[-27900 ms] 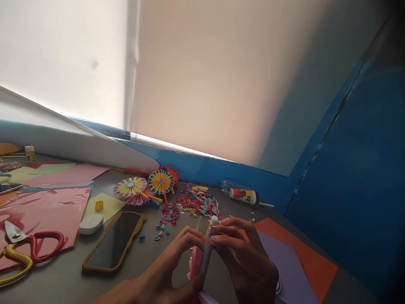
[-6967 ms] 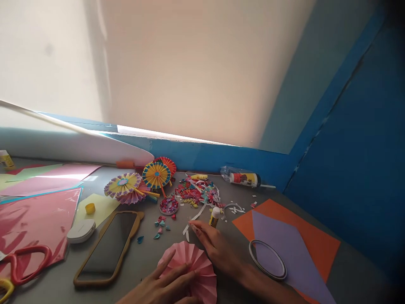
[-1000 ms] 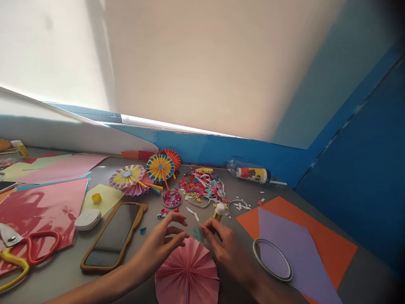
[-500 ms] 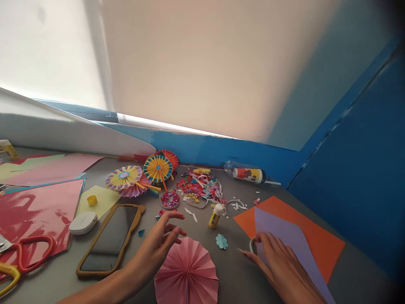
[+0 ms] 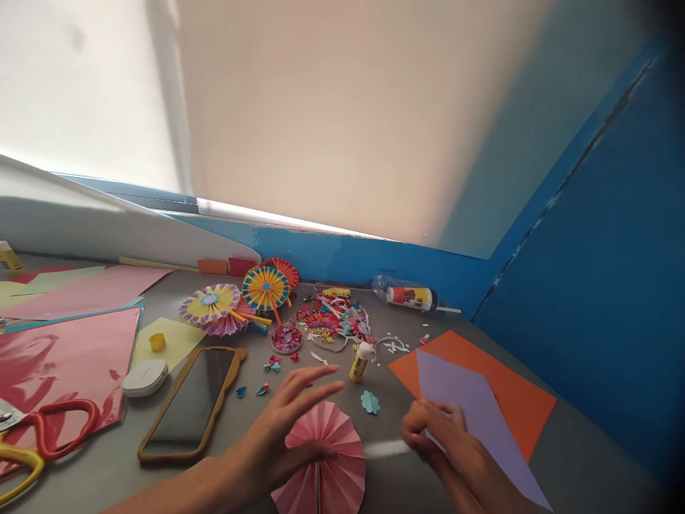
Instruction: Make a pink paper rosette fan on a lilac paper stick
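1. The left hand (image 5: 283, 421) is open wide, its fingers spread and pointing up and to the right. Its thumb lies across the upper part of a round pink pleated paper fan (image 5: 326, 457).
2. The right hand (image 5: 433, 435) is narrow, its fingertips (image 5: 409, 432) pinched together on the end of a pale blurred strip (image 5: 384, 448). The strip runs sideways toward the fan and stops just beside it; blur hides whether it is tape or paper.
3. The fan lies flat on a grey tabletop (image 5: 107, 475) at the near edge of the view, with its lower rim cut off. It sits between the two hands, below a yellow glue stick with a white cap (image 5: 360, 362).
4. A small teal paper flower cutout (image 5: 369, 402) lies just right of the fan, near the right hand.
5. A lilac paper sheet (image 5: 471, 403) lies on a larger orange paper sheet (image 5: 514, 371), and the right hand is over its lower part.
6. Left of the fan is a black phone in a tan case (image 5: 187, 403).
7. Farther back lie a heap of colourful paper scraps (image 5: 335, 318) and two finished paper rosettes, one yellow and blue (image 5: 265, 288), the other yellow and lilac (image 5: 210, 303).
8. At far left, red-handled scissors (image 5: 64, 421) rest on a glossy pink sheet (image 5: 64, 364).
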`<state>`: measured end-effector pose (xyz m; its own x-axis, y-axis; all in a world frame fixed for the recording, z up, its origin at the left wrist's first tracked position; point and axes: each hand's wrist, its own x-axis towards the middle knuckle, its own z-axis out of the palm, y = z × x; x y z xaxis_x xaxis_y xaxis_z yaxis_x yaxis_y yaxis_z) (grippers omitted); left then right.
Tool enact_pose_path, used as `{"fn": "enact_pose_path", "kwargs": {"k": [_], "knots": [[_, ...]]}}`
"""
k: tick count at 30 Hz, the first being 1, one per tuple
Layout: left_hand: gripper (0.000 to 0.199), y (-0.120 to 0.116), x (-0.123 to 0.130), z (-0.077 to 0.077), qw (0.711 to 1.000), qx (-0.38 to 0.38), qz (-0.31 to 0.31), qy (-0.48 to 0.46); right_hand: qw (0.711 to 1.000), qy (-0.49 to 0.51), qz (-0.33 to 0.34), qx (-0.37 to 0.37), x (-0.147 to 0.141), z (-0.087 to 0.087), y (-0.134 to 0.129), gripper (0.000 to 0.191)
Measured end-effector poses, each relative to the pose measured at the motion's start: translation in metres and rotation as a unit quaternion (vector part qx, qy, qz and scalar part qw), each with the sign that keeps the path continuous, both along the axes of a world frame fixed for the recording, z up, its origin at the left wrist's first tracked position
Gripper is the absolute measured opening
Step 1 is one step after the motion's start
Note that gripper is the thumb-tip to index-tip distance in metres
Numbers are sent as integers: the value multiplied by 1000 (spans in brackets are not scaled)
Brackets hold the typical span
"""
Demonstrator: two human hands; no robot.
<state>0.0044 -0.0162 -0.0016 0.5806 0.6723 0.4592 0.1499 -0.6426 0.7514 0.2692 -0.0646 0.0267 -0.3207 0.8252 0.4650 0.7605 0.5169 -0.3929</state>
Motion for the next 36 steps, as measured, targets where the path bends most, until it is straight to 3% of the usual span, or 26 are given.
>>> {"fn": "enact_pose_path", "kwargs": {"k": [2,4,7,10,12,16,26,31,36], "knots": [[54,-8,-1,9,998,10,-65,23,995,30,50,-79,-19,14,-3,35],[36,-18,-1,19,991,-44,-115,47,988,56,72,-122,-34,20,2,31],[31,-26,2,29,980,-133,-141,38,987,111,76,-85,-48,18,17,25],[33,-24,6,25,989,-121,-90,-9,985,143,92,19,-59,8,25,15],[30,-21,7,17,994,-96,-50,-23,982,136,117,57,-64,3,26,26],[20,-18,5,5,994,-83,-62,-30,977,137,151,56,-70,-2,23,35],[18,-13,2,-7,997,50,-45,48,952,264,148,-50,-76,3,21,17],[15,-14,2,-3,996,73,-36,29,970,168,173,36,-72,-7,27,42],[13,-15,2,-5,995,97,-25,27,957,202,180,107,-73,-7,21,29]]}}
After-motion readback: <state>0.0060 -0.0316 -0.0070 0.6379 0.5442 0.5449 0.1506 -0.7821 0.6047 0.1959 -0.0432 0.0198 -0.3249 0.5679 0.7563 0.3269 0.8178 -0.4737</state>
